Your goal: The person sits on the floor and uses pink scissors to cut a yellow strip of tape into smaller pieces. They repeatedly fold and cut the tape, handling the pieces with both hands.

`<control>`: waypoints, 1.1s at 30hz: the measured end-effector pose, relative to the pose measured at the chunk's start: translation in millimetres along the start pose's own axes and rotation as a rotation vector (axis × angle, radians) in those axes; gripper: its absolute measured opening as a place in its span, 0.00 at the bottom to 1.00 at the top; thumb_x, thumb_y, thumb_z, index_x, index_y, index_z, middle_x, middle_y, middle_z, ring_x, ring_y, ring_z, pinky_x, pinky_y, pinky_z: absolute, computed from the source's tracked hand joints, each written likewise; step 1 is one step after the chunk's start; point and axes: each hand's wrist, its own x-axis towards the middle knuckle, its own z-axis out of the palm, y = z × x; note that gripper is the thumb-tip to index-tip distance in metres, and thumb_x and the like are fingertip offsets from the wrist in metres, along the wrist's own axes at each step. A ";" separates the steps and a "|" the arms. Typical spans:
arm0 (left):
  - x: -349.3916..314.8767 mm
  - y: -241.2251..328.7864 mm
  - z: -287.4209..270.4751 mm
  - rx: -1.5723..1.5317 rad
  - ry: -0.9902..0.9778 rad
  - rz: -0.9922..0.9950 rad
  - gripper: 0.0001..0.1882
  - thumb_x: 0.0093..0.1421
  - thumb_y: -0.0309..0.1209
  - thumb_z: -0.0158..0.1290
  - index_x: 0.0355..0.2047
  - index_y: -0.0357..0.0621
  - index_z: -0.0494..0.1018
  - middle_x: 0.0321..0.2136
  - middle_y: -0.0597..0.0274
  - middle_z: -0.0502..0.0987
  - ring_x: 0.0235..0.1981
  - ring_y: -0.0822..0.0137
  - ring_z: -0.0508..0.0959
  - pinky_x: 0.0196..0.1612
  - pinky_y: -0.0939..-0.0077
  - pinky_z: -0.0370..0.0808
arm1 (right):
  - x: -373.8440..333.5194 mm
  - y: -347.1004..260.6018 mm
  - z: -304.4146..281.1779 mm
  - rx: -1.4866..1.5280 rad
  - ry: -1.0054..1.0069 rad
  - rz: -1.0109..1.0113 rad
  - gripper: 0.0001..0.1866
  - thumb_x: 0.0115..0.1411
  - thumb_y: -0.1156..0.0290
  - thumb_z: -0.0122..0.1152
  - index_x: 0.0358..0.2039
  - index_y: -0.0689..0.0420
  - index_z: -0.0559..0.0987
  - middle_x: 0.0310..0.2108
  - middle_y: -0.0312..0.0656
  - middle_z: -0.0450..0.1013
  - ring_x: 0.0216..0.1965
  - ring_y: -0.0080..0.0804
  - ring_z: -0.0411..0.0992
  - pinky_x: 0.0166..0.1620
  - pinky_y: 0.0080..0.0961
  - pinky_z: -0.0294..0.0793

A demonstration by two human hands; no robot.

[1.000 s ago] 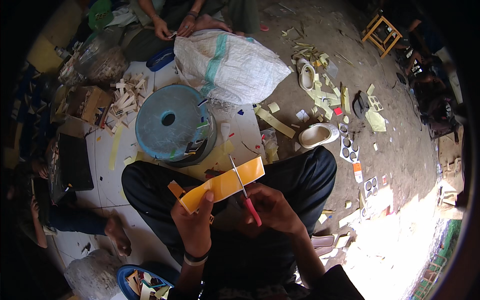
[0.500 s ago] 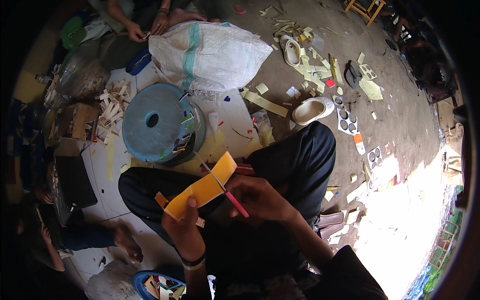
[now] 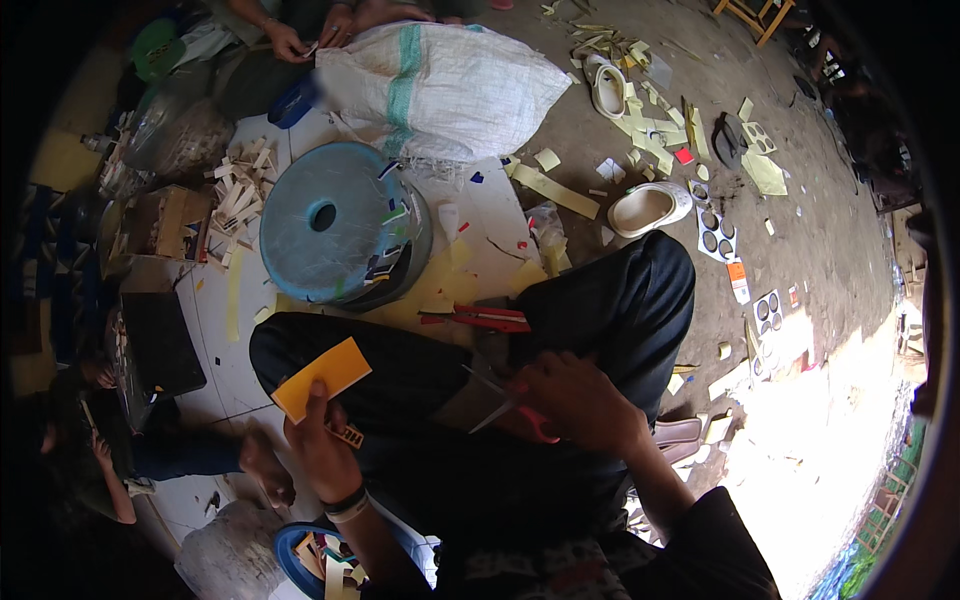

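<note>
The person sits on the floor with legs folded, so the lap serves as the work spot. The left hand pinches a small yellow card piece by its lower edge, its grip clamped on it, thumb on top, holding it raised above the left thigh, clear of the blades. It looks thin, stiff and matte, a slanted rectangle. The right hand has its grip closed through the red handles of the scissors, the grey blades parted and pointing toward the card, well apart from it. Beyond the knees, a round blue drum lid carries small coloured offcuts at its right edge. A woven white sack slumps behind it, and pale strips litter the floor.
</note>
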 end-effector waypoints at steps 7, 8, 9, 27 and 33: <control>2.2 7.7 -18.8 -0.037 0.004 0.101 0.11 0.65 0.38 0.60 0.38 0.43 0.75 0.25 0.70 0.70 0.20 0.80 0.63 0.25 0.84 0.58 | 23.2 29.3 -20.5 0.112 -0.320 -0.232 0.31 0.48 0.68 0.73 0.55 0.50 0.75 0.47 0.46 0.75 0.49 0.49 0.75 0.48 0.39 0.77; 2.0 8.9 -20.8 -0.003 0.029 0.075 0.11 0.65 0.37 0.60 0.39 0.43 0.75 0.26 0.70 0.70 0.20 0.80 0.63 0.24 0.84 0.57 | 32.9 36.1 -21.9 0.161 -0.385 -0.229 0.31 0.50 0.66 0.72 0.56 0.50 0.75 0.46 0.45 0.76 0.48 0.48 0.75 0.49 0.40 0.77; 1.7 11.1 -23.3 0.027 0.026 0.071 0.11 0.66 0.37 0.60 0.40 0.43 0.75 0.26 0.70 0.70 0.20 0.81 0.62 0.24 0.85 0.57 | 41.9 42.3 -22.1 0.210 -0.459 -0.204 0.31 0.51 0.65 0.70 0.57 0.50 0.76 0.46 0.45 0.76 0.48 0.48 0.75 0.49 0.40 0.77; -22.4 5.8 40.2 -0.007 -0.246 -0.026 0.09 0.67 0.33 0.56 0.41 0.40 0.74 0.26 0.68 0.71 0.20 0.81 0.64 0.23 0.86 0.58 | 187.2 31.4 58.7 0.501 0.437 0.119 0.16 0.54 0.69 0.70 0.43 0.57 0.80 0.32 0.48 0.80 0.38 0.47 0.81 0.43 0.42 0.78; 5.4 -27.9 94.7 0.098 -0.555 -0.193 0.13 0.67 0.38 0.57 0.41 0.39 0.75 0.27 0.69 0.73 0.21 0.82 0.66 0.24 0.86 0.60 | 147.4 50.3 28.1 0.787 0.675 0.055 0.12 0.52 0.77 0.71 0.38 0.57 0.84 0.34 0.41 0.82 0.35 0.35 0.80 0.41 0.31 0.77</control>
